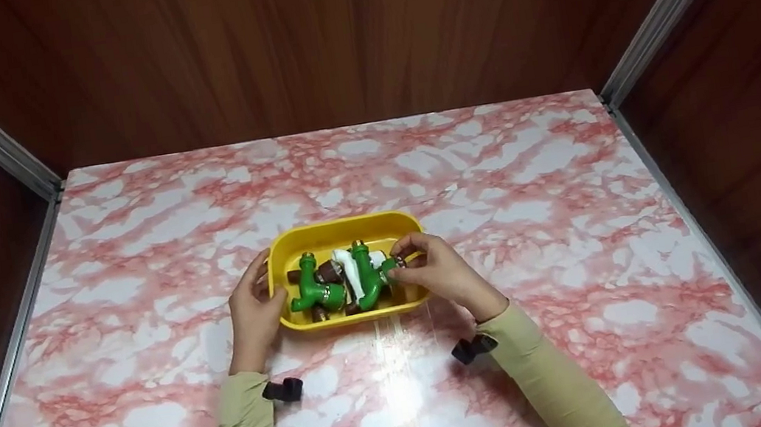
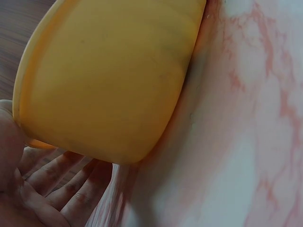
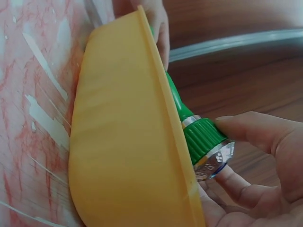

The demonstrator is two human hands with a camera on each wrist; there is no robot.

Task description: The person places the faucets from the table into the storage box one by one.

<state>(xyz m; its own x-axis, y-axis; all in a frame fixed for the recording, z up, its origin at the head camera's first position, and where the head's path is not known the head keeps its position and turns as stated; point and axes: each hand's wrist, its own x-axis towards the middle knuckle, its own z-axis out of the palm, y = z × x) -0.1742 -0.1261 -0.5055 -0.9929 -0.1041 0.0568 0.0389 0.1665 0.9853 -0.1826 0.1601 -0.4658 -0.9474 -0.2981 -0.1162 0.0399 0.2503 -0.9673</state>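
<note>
The right hand [image 1: 432, 266] pinches a green pipe fitting's [image 3: 201, 139] ribbed collar, probably stiff and light; the left hand [image 1: 256, 309] grips the yellow tub [image 1: 342, 232].

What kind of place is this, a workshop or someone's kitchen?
Probably a small staged booth, not a kitchen: a pink marble-patterned tabletop closed in by brown wood-look walls with metal corner rails. Only a yellow tub of green pipe fittings sits there.
</note>
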